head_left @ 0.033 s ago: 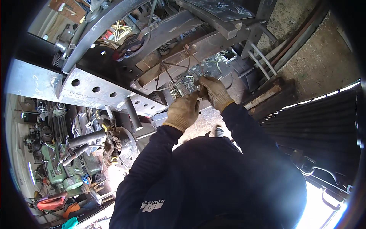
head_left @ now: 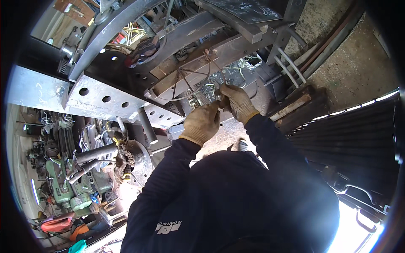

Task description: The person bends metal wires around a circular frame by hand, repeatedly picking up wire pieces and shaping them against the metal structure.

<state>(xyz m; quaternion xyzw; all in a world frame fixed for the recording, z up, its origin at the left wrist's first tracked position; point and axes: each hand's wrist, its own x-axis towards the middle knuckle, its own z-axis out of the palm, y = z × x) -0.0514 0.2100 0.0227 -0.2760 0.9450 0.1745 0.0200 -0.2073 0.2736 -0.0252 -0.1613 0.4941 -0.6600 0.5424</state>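
Both of my hands wear tan knitted work gloves and meet close together in front of my chest. My left hand (head_left: 201, 123) is closed, its thumb and fingers pinched toward my right hand. My right hand (head_left: 238, 103) is curled, fingers bent inward around a small dark brown piece (head_left: 224, 101) that shows between the two hands. Most of that piece is covered by the gloves, so its kind cannot be made out. Just beyond the hands lies a rusty bent-rod frame (head_left: 187, 80) with a curved hoop, against a steel beam (head_left: 166, 86).
A drilled steel plate (head_left: 116, 99) with round holes runs at the left, a round bar (head_left: 147, 125) jutting from it. Green machinery (head_left: 59, 181) stands at the lower left. Steel rods (head_left: 291, 65) stick out at the upper right, above a timber block (head_left: 301, 105).
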